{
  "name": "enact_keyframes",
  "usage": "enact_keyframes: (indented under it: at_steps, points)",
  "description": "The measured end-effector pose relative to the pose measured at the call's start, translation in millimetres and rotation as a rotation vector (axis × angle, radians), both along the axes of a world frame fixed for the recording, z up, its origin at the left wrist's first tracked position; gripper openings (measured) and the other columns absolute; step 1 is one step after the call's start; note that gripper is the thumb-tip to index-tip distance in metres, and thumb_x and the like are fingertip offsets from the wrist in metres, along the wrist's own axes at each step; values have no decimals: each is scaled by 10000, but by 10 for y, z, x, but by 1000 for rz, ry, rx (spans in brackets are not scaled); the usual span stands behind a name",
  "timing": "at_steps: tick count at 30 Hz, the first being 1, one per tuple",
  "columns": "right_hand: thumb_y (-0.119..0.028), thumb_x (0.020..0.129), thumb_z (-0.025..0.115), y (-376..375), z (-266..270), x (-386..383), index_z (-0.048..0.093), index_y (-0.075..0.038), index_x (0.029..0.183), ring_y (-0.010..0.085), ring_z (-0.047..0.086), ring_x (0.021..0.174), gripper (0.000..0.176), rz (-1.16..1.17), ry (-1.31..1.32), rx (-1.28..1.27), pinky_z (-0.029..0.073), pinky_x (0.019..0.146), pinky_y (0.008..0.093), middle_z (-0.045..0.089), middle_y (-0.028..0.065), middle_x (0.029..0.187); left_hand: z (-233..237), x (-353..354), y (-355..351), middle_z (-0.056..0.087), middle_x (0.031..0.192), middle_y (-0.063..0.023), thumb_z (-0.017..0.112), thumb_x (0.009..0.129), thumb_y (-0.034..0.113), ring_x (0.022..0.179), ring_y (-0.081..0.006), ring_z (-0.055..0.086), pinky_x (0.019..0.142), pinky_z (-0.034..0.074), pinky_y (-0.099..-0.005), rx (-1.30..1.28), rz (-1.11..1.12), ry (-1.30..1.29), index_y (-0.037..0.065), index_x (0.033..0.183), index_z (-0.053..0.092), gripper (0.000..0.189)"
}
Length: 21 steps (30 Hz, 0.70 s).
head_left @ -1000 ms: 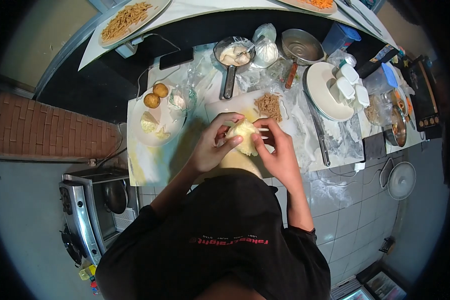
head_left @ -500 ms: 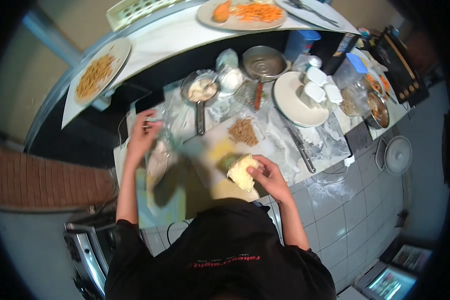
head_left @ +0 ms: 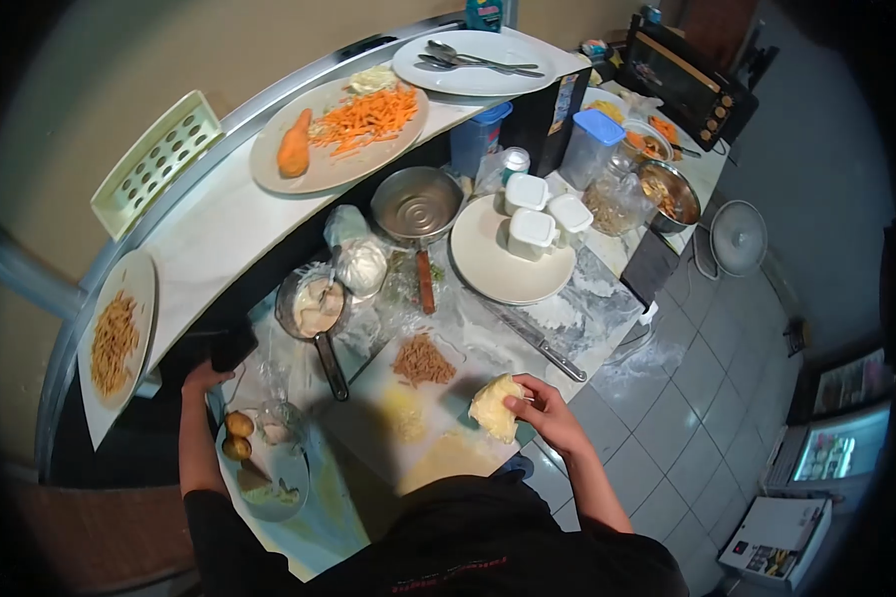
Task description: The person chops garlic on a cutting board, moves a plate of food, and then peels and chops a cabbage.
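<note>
My right hand [head_left: 548, 413] is closed around a pale yellow, ragged-edged piece of cabbage [head_left: 494, 408], held over the near right side of the white cutting board [head_left: 358, 408]. A heap of brown strips [head_left: 423, 358] lies on the board, with small pale bits [head_left: 404, 423] closer to me. At the counter's left side, my left hand [head_left: 207, 378] is right at the lower edge of a dark flat object [head_left: 234, 348]; its fingers are mostly hidden. Below that hand, a clear bowl [head_left: 304, 488] and two brown potatoes [head_left: 237, 436] are close to my forearm.
Behind the board are a small pan [head_left: 287, 303], a larger pan [head_left: 418, 204] and a plate [head_left: 468, 274] with white-lidded containers [head_left: 533, 229]. A knife [head_left: 548, 358] lies at the right. The raised shelf holds a carrot plate [head_left: 269, 159].
My left hand has moved out to the left, beside the dark object, uncovering the potatoes and bowl. The view has shifted; my right hand still holds the cabbage.
</note>
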State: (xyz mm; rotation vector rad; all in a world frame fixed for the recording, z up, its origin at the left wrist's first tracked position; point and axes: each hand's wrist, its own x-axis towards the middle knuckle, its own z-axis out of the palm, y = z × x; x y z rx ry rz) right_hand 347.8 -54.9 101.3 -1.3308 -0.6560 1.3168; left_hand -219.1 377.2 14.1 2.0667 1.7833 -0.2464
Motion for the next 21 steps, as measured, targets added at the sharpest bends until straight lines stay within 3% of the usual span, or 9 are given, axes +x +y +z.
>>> enact_keyframes:
  at_steps: [2, 4, 6, 7, 10, 14, 16, 21]
  points:
    - [-132, 957, 675, 47, -30, 45, 552, 11, 1276, 100, 616, 997, 371, -33, 4, -11, 487, 870, 255, 668, 54, 1126, -198, -158, 193, 347, 1543, -251, 877, 622, 431, 1452, -354, 322, 1165, 327, -398, -70, -39, 23, 19, 1535, 245, 1185]
    - [-133, 956, 676, 58, -37, 72, 554, 11, 1277, 101, 615, 992, 373, -62, 10, -36, 489, 869, 257, 668, 52, 1117, -375, -262, 317, 336, 1543, -252, 886, 612, 412, 1456, -372, 298, 1179, 296, -399, -90, -91, -62, 20, 1532, 254, 1182]
    - [-138, 955, 678, 125, -27, 56, 556, 10, 1277, 98, 613, 981, 374, -94, 47, -36, 492, 865, 259, 666, 48, 1098, -249, -257, 299, 385, 1501, -256, 886, 607, 410, 1423, -374, 348, 1175, 294, -391, -73, -73, -60, 14, 1521, 273, 1170]
    - [-141, 954, 680, 160, -28, 49, 558, 5, 1276, 95, 613, 974, 375, -90, 67, -33, 494, 863, 260, 666, 47, 1093, -368, -376, 353, 426, 1459, -256, 879, 591, 420, 1381, -372, 400, 1152, 327, -395, 76, -204, -5, 6, 1498, 314, 1146]
    - [-145, 954, 681, 217, -84, 14, 559, -2, 1278, 92, 610, 967, 375, -74, 68, -36, 491, 859, 259, 665, 43, 1091, -302, -400, 257, 462, 1425, -262, 867, 580, 436, 1360, -380, 424, 1141, 342, -398, 172, -254, 7, -4, 1472, 358, 1117]
    - [-122, 948, 685, 205, -89, 17, 557, -4, 1278, 114, 612, 1004, 373, -53, 78, -33, 504, 883, 281, 640, 45, 1144, -225, -438, 75, 484, 1399, -273, 851, 583, 426, 1353, -390, 433, 1138, 343, -402, 71, -120, -55, -10, 1454, 384, 1081]
    - [-145, 953, 682, 197, -74, 12, 566, -15, 1278, 86, 599, 963, 369, -63, 55, -40, 483, 852, 258, 664, 23, 1083, -332, -581, 102, 500, 1382, -276, 830, 617, 409, 1331, -399, 458, 1122, 361, -417, 218, -224, -11, -13, 1454, 384, 1038]
    - [-138, 947, 690, 216, -42, 12, 567, -17, 1273, 93, 601, 975, 369, -27, 60, -34, 492, 856, 265, 646, 25, 1118, -331, -340, 57, 537, 1348, -271, 815, 639, 395, 1298, -399, 496, 1093, 395, -434, 265, -174, -22, -18, 1437, 410, 985]
